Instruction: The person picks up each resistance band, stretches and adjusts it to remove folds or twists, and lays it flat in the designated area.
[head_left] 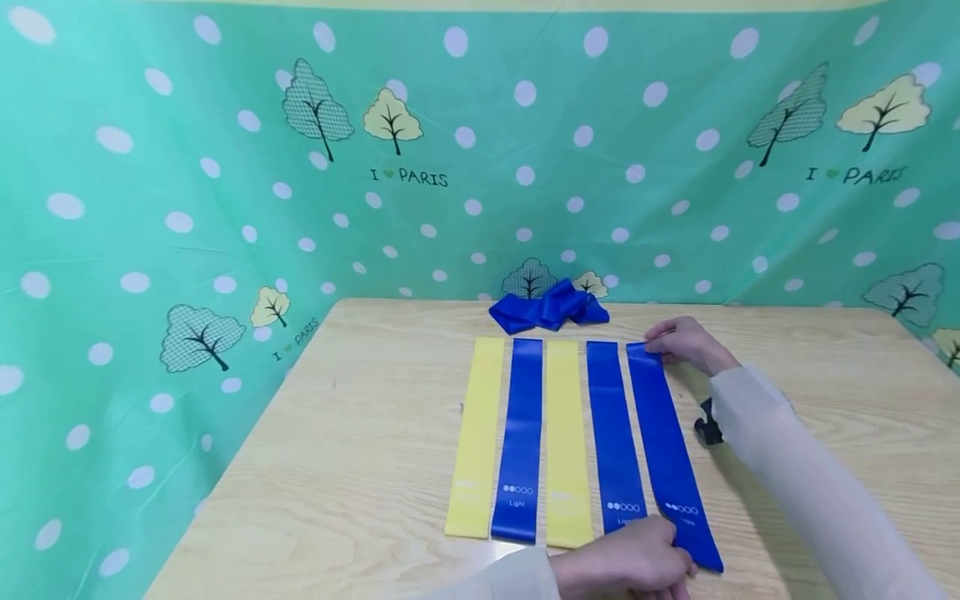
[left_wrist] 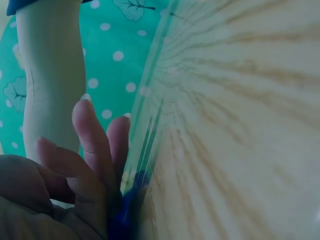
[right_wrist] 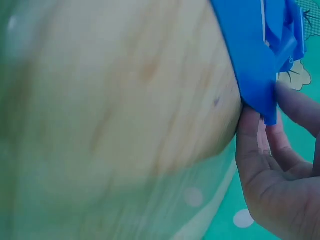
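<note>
Five flat resistance bands lie side by side on the wooden table: a yellow band [head_left: 478, 433] at far left, a blue band [head_left: 522, 417], a yellow band [head_left: 566, 433], a blue band [head_left: 611, 417], and a blue band [head_left: 671, 450] at far right. The right hand [head_left: 686, 343] pinches that last band's far end; thumb and fingers meet around it in the right wrist view. At its near end, the left hand [head_left: 637, 557] has curled fingers gripping the left corner, with the fingertips partly hidden. Several left-hand fingers [left_wrist: 92, 135] stick out loosely beside the blue.
A crumpled heap of blue bands [head_left: 551, 307] lies at the table's back edge. Beside the right sleeve [head_left: 795, 467] sits a small black object [head_left: 707, 427], partly covered. Wooden tabletop [head_left: 322, 467] extends to the left. A green dotted cloth [head_left: 480, 167] hangs behind.
</note>
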